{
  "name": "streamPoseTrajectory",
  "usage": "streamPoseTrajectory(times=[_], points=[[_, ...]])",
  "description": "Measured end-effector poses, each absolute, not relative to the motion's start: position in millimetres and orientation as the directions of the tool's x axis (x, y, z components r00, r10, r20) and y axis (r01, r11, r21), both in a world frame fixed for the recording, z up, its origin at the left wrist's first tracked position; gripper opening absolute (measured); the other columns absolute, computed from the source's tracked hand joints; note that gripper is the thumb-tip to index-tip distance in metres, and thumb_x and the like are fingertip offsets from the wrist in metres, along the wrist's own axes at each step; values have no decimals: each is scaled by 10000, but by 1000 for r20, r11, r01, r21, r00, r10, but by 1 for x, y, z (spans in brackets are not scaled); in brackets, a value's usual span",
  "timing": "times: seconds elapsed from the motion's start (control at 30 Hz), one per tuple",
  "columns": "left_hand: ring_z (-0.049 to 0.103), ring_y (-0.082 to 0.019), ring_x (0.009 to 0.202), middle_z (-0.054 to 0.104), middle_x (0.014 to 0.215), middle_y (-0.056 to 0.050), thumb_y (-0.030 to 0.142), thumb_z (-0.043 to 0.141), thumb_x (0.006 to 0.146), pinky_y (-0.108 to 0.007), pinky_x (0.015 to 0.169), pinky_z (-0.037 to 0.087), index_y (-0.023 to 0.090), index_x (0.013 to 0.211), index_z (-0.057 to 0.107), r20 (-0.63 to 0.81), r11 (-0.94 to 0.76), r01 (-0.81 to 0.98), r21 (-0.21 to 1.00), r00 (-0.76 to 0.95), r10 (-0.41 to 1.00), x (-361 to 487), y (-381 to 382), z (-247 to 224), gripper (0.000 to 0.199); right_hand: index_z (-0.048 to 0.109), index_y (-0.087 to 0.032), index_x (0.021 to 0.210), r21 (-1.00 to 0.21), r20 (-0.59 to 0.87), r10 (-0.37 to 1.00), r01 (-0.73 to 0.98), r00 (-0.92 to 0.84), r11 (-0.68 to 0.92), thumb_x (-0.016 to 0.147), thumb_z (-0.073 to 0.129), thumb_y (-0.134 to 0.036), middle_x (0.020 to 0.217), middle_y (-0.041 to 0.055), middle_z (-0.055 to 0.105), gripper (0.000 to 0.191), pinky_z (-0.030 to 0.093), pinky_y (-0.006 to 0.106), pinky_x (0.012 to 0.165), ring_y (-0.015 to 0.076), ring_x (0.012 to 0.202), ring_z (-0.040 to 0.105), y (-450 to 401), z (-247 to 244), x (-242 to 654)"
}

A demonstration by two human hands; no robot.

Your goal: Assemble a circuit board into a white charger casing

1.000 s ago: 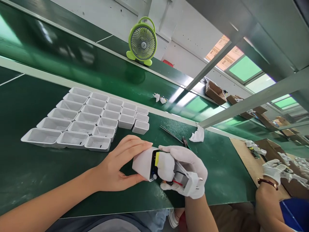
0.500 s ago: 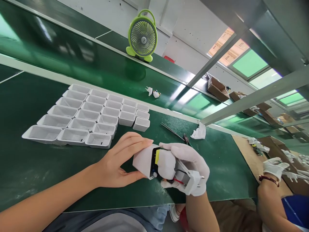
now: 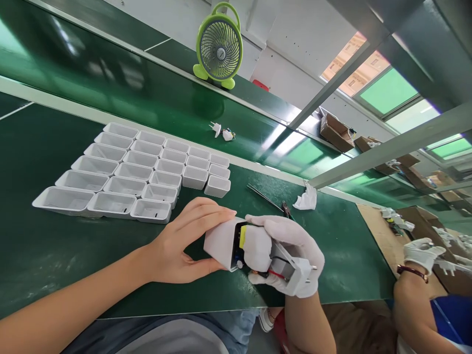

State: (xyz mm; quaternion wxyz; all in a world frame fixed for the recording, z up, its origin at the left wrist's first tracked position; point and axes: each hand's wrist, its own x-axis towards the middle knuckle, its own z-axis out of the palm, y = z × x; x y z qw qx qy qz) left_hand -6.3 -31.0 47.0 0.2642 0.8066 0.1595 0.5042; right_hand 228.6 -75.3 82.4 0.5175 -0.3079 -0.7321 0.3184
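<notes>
My bare left hand [image 3: 182, 241] grips a white plastic housing [image 3: 220, 242] at the near edge of the green table [image 3: 55, 250]. My right hand [image 3: 291, 246], in a white glove, holds the plug cover [image 3: 300, 275] with its metal pins and presses a circuit board with a yellow part [image 3: 241, 237] into the housing's open end. Red and black wires [image 3: 271, 273] run between board and plug cover. Both hands meet over the part.
Several empty white housings [image 3: 129, 172] stand in rows to the left. Tweezers [image 3: 263, 195] and a crumpled white cloth [image 3: 307, 198] lie behind my hands. Two plug parts [image 3: 221, 132] sit on the belt, a green fan [image 3: 220, 46] beyond. A co-worker's gloved hand [image 3: 422, 250] works at right.
My hands have stayed locked on the housing and plug cover, shifting only slightly. The two plug parts on the belt have moved left. The co-worker's hand has shifted.
</notes>
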Motion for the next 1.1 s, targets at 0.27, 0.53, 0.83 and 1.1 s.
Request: streamPoseTrajectory(times=[0.27, 0.53, 0.83, 1.1], points=[[581, -307, 1139, 621, 1263, -165, 302, 690, 930, -494, 963, 520, 201, 1459, 438, 717, -801, 8, 599, 438, 541, -6, -31, 47, 595, 574, -282, 1364, -767, 559, 773, 167, -299, 620, 635, 942, -191, 1271, 117, 671, 822, 663, 451, 882, 342, 1154, 678, -74, 82, 230], [576, -294, 1126, 622, 1266, -163, 307, 681, 943, -491, 965, 508, 196, 1460, 434, 729, -804, -1, 594, 424, 538, -6, -32, 47, 584, 565, -288, 1376, -767, 562, 780, 180, -275, 616, 691, 897, -173, 1289, 102, 662, 770, 675, 434, 860, 324, 1172, 666, -78, 80, 228], [579, -292, 1125, 624, 1268, -163, 279, 697, 927, -488, 977, 500, 186, 1465, 428, 746, -819, -4, 573, 415, 520, -6, -33, 48, 608, 580, -285, 1372, -793, 555, 803, 154, -216, 589, 768, 863, -261, 1323, 106, 645, 668, 696, 392, 761, 320, 1200, 654, -81, 80, 222], [582, -291, 1140, 626, 1270, -172, 246, 732, 899, -476, 995, 502, 147, 1457, 440, 764, -830, -16, 557, 401, 505, -5, -33, 45, 637, 539, -268, 1419, -676, 595, 719, 261, -360, 690, 701, 903, -213, 1297, 109, 663, 807, 603, 514, 996, 352, 1256, 613, -68, 80, 229]])
